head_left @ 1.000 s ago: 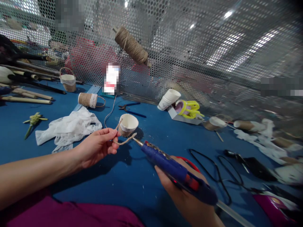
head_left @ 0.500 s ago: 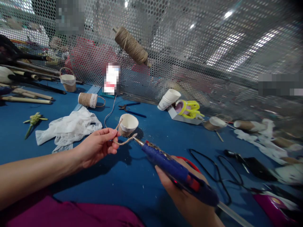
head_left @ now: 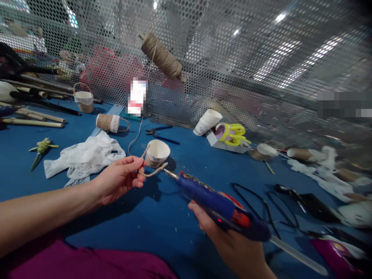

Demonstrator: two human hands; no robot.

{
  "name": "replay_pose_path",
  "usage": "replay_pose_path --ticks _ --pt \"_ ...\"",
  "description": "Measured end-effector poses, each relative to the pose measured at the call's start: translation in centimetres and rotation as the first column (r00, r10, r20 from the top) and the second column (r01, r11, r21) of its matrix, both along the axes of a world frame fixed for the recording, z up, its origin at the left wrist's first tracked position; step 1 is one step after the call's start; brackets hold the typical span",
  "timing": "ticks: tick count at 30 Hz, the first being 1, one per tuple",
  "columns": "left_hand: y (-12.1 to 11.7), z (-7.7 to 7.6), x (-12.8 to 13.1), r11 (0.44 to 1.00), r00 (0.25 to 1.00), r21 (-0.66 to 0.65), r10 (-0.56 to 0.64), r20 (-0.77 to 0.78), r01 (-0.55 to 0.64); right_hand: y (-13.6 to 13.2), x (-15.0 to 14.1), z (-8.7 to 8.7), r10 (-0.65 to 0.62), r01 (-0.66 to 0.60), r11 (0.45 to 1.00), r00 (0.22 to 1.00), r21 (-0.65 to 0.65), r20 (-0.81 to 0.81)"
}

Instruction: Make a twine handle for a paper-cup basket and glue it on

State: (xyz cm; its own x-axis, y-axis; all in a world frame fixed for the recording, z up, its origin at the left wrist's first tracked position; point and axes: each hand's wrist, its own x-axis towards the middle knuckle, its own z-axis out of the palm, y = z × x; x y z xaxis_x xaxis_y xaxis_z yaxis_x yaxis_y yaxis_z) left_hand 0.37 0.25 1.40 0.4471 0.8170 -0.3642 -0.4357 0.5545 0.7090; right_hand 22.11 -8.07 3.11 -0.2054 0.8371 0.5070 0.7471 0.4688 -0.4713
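My left hand [head_left: 120, 179] pinches a short braided twine loop [head_left: 151, 173] just in front of a small paper cup [head_left: 157, 153] that stands on the blue table [head_left: 162, 221]. My right hand [head_left: 232, 244] grips a blue glue gun [head_left: 223, 207] with a red trigger. Its metal nozzle [head_left: 170, 174] touches the free end of the twine loop. A clear glue stick [head_left: 299, 256] sticks out of the gun's back.
White lace cloth [head_left: 84, 157] lies left of the cup. Two twine-wrapped cup baskets [head_left: 109, 122] stand farther back, with pliers [head_left: 159, 133], stacked paper cups [head_left: 207, 121] and a twine spool [head_left: 161, 56] hung on the perforated metal screen [head_left: 261, 58]. Black scissors and cables [head_left: 270, 213] lie at right.
The glue gun and my right hand have shifted slightly right and down, with the nozzle kept at the twine's end. My left hand holds steady.
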Motion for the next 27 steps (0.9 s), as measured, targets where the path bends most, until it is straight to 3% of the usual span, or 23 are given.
replay_pose_path --ticks 11,15,20,27 --pt "0.1 -0.1 0.0 1.000 0.999 -0.014 -0.017 0.036 0.017 0.0 1.4 -1.3 -0.005 0.005 1.000 1.000 -0.027 -0.017" --pt "0.2 0.0 0.0 1.000 0.999 -0.003 -0.021 0.034 0.021 -0.1 1.0 -0.9 -0.107 0.082 0.981 0.985 -0.178 -0.134" --pt "0.4 0.3 -0.2 0.998 0.999 0.054 -0.025 0.021 0.024 0.8 0.8 -0.1 -0.278 0.156 0.916 0.911 -0.370 -0.303" --pt "0.7 1.2 -0.5 0.993 0.999 0.109 0.035 0.017 -0.037 4.2 3.2 0.4 -0.536 0.154 0.778 0.669 -0.609 -0.515"
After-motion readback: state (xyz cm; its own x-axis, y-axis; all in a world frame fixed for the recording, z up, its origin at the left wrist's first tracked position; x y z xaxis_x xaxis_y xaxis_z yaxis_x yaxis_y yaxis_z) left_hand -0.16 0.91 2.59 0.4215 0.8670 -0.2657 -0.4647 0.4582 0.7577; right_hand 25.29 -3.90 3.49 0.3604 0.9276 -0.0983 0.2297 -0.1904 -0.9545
